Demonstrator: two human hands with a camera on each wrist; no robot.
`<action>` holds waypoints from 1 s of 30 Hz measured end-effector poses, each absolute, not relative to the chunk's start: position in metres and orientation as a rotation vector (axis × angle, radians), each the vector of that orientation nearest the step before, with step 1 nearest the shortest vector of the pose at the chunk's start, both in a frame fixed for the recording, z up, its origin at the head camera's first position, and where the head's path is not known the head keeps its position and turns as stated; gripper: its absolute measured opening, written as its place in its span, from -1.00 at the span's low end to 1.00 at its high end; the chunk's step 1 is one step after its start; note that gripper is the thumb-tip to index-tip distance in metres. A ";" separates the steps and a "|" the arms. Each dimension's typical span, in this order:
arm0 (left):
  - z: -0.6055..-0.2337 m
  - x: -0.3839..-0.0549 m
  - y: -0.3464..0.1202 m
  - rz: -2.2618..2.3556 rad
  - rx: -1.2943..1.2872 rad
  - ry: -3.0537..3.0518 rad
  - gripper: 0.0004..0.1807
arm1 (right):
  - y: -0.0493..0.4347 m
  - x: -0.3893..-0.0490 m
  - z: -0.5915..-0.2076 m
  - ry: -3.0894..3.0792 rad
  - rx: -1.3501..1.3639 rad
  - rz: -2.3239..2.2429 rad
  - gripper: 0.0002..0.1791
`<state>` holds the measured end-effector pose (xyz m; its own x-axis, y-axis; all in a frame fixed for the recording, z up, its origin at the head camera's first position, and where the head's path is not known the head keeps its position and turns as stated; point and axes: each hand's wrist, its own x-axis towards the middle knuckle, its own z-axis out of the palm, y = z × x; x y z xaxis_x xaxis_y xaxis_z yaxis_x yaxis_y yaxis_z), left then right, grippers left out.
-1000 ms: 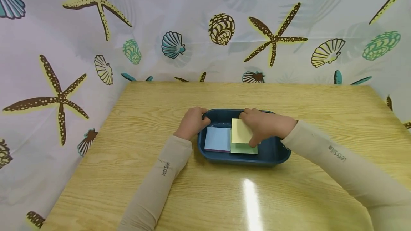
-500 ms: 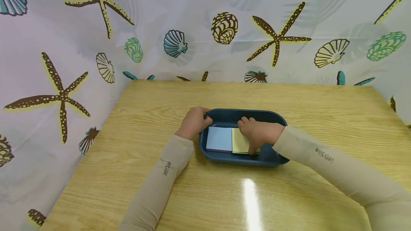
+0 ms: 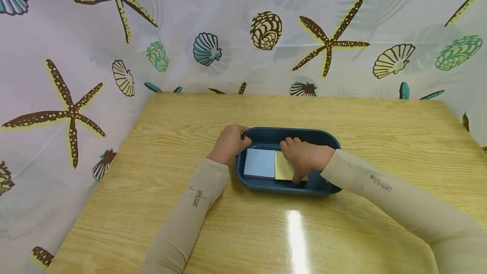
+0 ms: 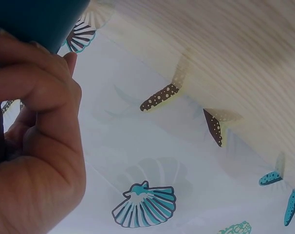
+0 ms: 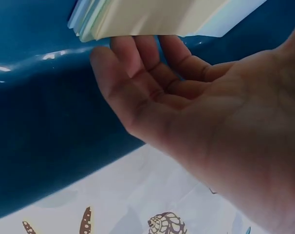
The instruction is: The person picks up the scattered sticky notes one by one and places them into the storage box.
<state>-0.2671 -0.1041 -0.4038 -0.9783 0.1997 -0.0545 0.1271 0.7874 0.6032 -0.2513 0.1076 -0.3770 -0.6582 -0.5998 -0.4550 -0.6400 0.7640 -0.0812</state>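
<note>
A dark blue oval-ended tray sits on the table. My left hand grips its left end, fingers curled at the wall, as the left wrist view also shows. Inside lie two side-by-side stacks of square note pads: a light blue pad tops the left one, a yellow pad the right one. My right hand spans the yellow pad, thumb at the near edge and fingers at the far edge. Close up in the right wrist view, fingertips meet the edge of the yellow pad, with other coloured layers beside it.
The wooden table extends around the tray on every side, with a bright light reflection in front. A white curtain printed with shells and starfish hangs behind the table and along its left side.
My right hand has lowered the yellow pad onto the green pad and squared it up over it, shifting toward the near side. My left hand has kept its grip on the tray.
</note>
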 end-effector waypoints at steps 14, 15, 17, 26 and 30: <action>-0.401 -0.265 -0.103 0.952 0.243 2.851 -0.62 | 0.109 -0.259 -0.380 2.516 -0.903 0.154 -0.02; -0.401 -0.265 -0.103 0.949 0.243 2.851 -0.61 | 0.110 -0.259 -0.380 2.520 -0.910 0.159 -0.01; -0.401 -0.265 -0.102 0.947 0.248 2.855 -0.61 | 0.110 -0.259 -0.380 2.525 -0.933 0.167 0.00; -0.403 -0.265 -0.103 0.957 0.233 2.849 -0.61 | 0.108 -0.260 -0.382 2.479 -0.970 0.071 -0.02; -0.405 -0.265 -0.105 0.950 0.242 2.863 -0.55 | 0.117 -0.254 -0.367 2.542 -0.958 -0.062 -0.02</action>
